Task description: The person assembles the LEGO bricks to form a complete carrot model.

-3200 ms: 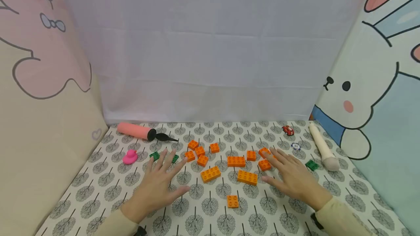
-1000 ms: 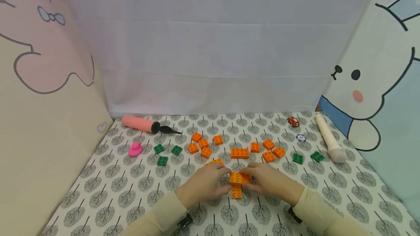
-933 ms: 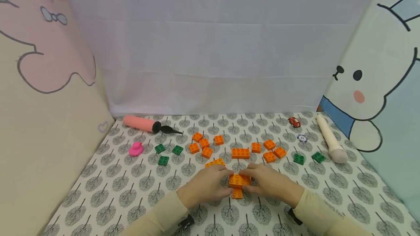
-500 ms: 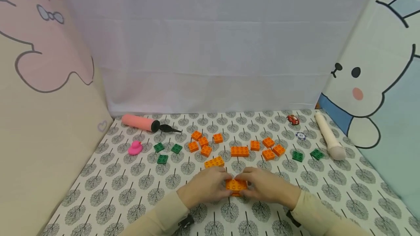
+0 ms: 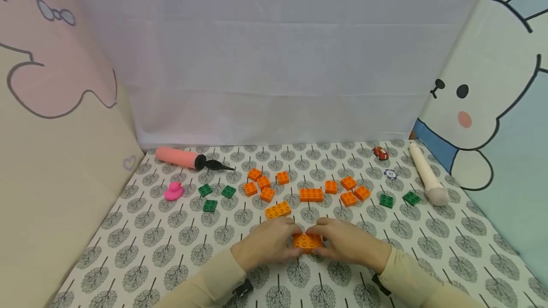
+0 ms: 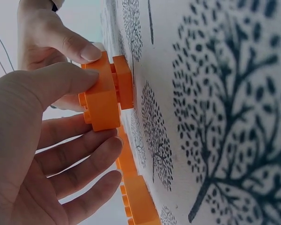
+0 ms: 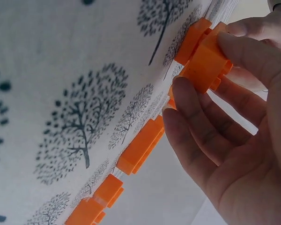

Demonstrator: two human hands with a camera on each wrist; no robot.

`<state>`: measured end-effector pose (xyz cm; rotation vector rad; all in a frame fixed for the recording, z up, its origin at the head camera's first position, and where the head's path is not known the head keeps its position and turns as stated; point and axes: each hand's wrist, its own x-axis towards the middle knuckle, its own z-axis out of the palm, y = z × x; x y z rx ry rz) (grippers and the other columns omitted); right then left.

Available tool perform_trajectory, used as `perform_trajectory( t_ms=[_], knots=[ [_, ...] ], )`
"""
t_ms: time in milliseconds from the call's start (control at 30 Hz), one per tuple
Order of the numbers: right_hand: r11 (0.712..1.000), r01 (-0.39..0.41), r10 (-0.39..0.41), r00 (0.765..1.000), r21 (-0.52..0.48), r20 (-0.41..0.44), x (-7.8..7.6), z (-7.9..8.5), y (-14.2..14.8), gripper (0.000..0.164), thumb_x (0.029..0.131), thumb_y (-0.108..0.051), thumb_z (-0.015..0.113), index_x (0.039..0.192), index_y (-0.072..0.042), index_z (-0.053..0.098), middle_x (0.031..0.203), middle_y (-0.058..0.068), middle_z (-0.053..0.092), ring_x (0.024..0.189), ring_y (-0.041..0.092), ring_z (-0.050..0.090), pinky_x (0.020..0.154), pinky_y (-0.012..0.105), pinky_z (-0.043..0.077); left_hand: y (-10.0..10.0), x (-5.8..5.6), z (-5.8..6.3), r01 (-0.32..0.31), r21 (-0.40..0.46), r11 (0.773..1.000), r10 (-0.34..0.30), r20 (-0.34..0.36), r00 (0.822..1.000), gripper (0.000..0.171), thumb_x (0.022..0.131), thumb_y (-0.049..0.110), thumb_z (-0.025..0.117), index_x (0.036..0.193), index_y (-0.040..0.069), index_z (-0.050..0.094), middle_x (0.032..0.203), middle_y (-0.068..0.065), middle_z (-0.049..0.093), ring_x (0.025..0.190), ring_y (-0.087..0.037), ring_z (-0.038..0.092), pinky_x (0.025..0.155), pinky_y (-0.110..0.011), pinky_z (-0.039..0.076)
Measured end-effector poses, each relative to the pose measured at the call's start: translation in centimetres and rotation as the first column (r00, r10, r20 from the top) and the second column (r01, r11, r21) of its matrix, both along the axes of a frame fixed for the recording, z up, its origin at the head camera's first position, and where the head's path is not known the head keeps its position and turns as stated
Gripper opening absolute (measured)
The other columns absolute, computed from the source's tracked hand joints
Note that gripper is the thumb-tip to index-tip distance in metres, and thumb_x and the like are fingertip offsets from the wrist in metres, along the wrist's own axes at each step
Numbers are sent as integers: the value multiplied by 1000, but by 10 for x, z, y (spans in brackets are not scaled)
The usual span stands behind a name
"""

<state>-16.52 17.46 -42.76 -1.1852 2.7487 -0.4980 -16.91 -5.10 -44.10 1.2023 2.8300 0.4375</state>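
Counter [image 5: 141,246]: white cloth printed with grey trees. Landmark: the held long rectangular orange plastic brick [image 5: 306,243], above the near part of the counter. Left hand [image 5: 269,244] and right hand [image 5: 348,246] pinch it from opposite ends, thumbs on its near side. At 3.2 s ago both were spread, well apart, over the counter.

Relative to the held brick: cream rod [image 5: 425,175] far right; coral cylinder with black nozzle [image 5: 176,157] far left; a second long orange brick [image 5: 278,209] just beyond, leftward; a third [image 5: 311,195] straight beyond; pink plastic duck [image 5: 173,191] left; red toy car [image 5: 380,153] beyond, right.

Both wrist views show a square orange plastic brick [image 6: 124,82] beneath it, studs visible between; cannot tell if engaged. Head view mostly hides this one; 0.9 s ago it jutted out on the near side.

Flat green plastic bricks: three leftward [image 5: 210,206], two rightward [image 5: 386,200].
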Motion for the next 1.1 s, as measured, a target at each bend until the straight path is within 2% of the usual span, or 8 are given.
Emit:
perform_trajectory(
  t_ms=[200, 433, 633, 900, 1100],
  knots=[
    [1000, 4, -4, 1000, 8, -17, 1, 2, -1, 37, 86, -29, 77, 119, -13, 70, 100, -5, 64, 83, 2, 58, 73, 24, 54, 1, 0, 1, -5, -19, 1000, 5, -5, 1000, 37, 85, 39, 76, 115, 18, 72, 105, 7, 68, 86, -2, 59, 75, -17, 51],
    [999, 24, -24, 1000, 41, -11, 4, 7, -1, 37, 84, -29, 78, 118, -14, 70, 102, -3, 66, 87, 6, 61, 76, 28, 55, 2, 0, 1, 4, -28, 1000, -4, -1, 1000, 41, 85, 42, 76, 117, 18, 71, 103, 8, 67, 86, -1, 57, 76, -16, 50],
    [999, 26, -26, 1000, 24, -5, 4, 5, -2, 38, 85, -28, 77, 118, -12, 70, 105, -2, 67, 90, 7, 62, 78, 29, 56, 4, 0, 0, 10, -14, 1000, -9, 9, 1000, 38, 85, 40, 76, 115, 16, 72, 103, 6, 69, 88, -3, 59, 79, -17, 52],
    [1000, 11, -11, 1000, -24, -2, 4, 4, -3, 37, 83, -27, 79, 117, -12, 73, 94, -6, 62, 78, 1, 54, 68, 21, 51, 5, -1, 5, 13, 14, 1000, -14, 63, 998, 29, 84, 37, 79, 105, 18, 73, 91, 11, 67, 77, 2, 54, 71, -12, 48],
    [998, -1, 4, 999, -57, 48, 0, 5, -2, 41, 79, -26, 82, 117, -11, 74, 86, -9, 60, 71, -1, 49, 62, 18, 46, 8, -2, 7, -32, 24, 999, 28, 167, 986, 24, 82, 33, 80, 100, 18, 74, 76, 16, 57, 66, 0, 47, 59, -15, 43]
  ],
)
